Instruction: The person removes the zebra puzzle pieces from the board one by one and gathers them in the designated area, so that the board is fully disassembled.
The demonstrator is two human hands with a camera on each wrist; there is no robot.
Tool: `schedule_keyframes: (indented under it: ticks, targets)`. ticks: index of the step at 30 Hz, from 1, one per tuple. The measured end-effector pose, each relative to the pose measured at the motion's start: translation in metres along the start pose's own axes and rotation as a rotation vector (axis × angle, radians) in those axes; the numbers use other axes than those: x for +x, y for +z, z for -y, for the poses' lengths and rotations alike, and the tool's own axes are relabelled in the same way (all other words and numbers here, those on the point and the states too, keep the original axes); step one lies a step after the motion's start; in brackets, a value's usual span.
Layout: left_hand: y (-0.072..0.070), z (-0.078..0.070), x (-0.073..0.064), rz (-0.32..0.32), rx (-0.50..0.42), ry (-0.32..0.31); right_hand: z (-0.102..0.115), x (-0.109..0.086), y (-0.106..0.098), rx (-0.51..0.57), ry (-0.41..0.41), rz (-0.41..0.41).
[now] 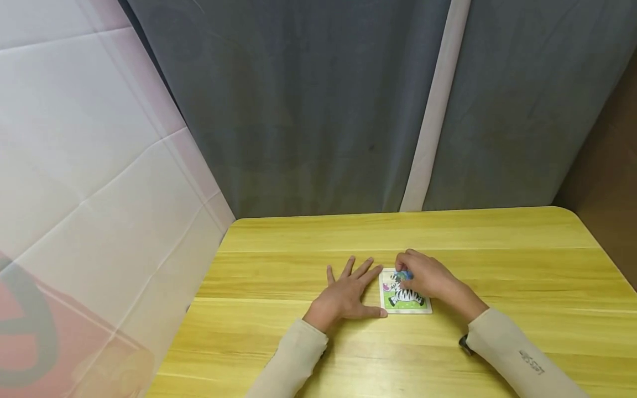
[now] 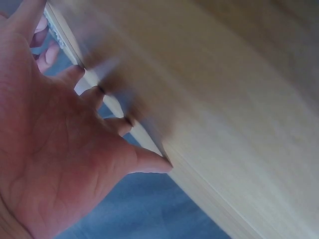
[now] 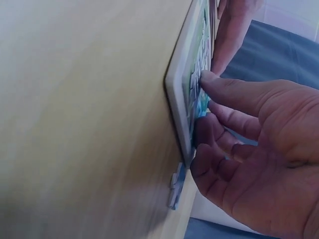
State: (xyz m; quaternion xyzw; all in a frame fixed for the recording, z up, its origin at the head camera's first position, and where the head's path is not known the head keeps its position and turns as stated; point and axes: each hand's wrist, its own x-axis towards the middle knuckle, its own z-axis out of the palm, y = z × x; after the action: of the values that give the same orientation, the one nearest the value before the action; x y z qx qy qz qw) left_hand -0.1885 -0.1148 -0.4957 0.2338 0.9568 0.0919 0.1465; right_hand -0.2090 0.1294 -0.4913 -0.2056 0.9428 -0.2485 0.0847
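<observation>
A small square jigsaw puzzle (image 1: pixel 407 304) with a zebra on green and a pale border lies flat on the table. My left hand (image 1: pixel 344 297) rests to its left with fingers spread, index fingertip and thumb tip at the puzzle's left edge. My right hand (image 1: pixel 429 275) reaches over the puzzle's upper right part. Its curled fingers and thumb pinch a bluish puzzle piece (image 1: pixel 403 275) at the picture's top, partly hidden by the hand. In the right wrist view the thumb (image 3: pixel 234 92) lies against the picture. Just past the board's corner sits a loose puzzle piece (image 3: pixel 176 186).
The wooden table (image 1: pixel 278 237) reaches back to a grey curtain (image 1: pixel 298 110) with a pale strip (image 1: pixel 435 110). A white cloth wall (image 1: pixel 109 166) stands on the left and a brown panel (image 1: pixel 604 171) on the right.
</observation>
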Motion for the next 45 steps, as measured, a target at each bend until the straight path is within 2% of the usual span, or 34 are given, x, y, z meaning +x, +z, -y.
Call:
schedule_keyframes:
  ticks: [14, 21, 31, 39, 45]
  targets:
    - [0.001, 0.001, 0.0, -0.006, -0.005, 0.0, -0.019, -0.001, -0.001, 0.133, -0.083, 0.008]
    - [0.001, 0.001, 0.001, -0.009, -0.002, 0.001, -0.022, 0.0, -0.005, 0.172, -0.117, -0.008]
    - [0.0, 0.0, 0.001, -0.003, -0.007, -0.004, -0.026, 0.002, -0.004, 0.221, -0.113, -0.008]
    - [-0.002, 0.001, 0.002, -0.007, 0.001, -0.006, -0.025, 0.007, -0.006, 0.21, -0.093, 0.017]
    - [0.0, 0.001, 0.003, -0.006, 0.004, -0.002, -0.023, 0.009, -0.007, 0.13, -0.099, 0.035]
